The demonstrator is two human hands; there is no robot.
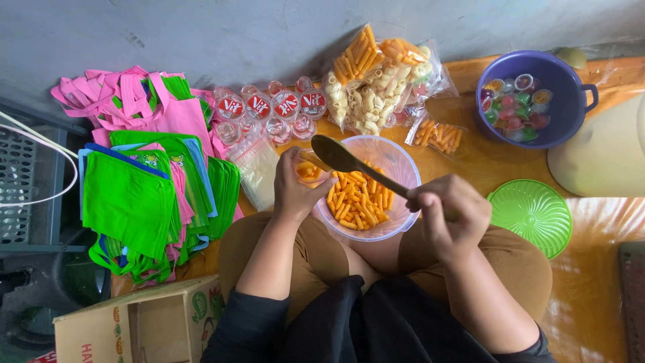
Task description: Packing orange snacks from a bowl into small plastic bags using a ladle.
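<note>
Far left: a grey slatted crate [17,185] with a white cord across it, and a cardboard box [144,323] at the lower edge.
Cloth bags: a heap of pink and green tote bags [144,175] lies on the floor, just left of the person's knee.
Sealed cups: a row of small water cups [269,107] with red-and-white lids stands by the wall.
Left hand: the left hand [295,188] has its grip closed round a small clear bag [310,171], held at the bowl's left rim and already holding a few orange pieces.
Bowl: a clear plastic bowl [403,175] of orange stick snacks [356,198] sits on the floor between the knees.
Right hand: the right hand [450,212] is clenched on the handle of a wooden spoon [339,156], its scoop raised over the small bag.
Step in hand: portioning snacks from bowl into bag, by my reading; next calls for tipping the scoop squarely into the bag's mouth.
Behind the bowl: packed bags of orange and pale snacks [376,84].
Right: a purple tub [571,87] of coloured jelly cups and a green lid [534,215].
Surface and room: orange-brown floor [598,282] against a grey wall [269,33].
</note>
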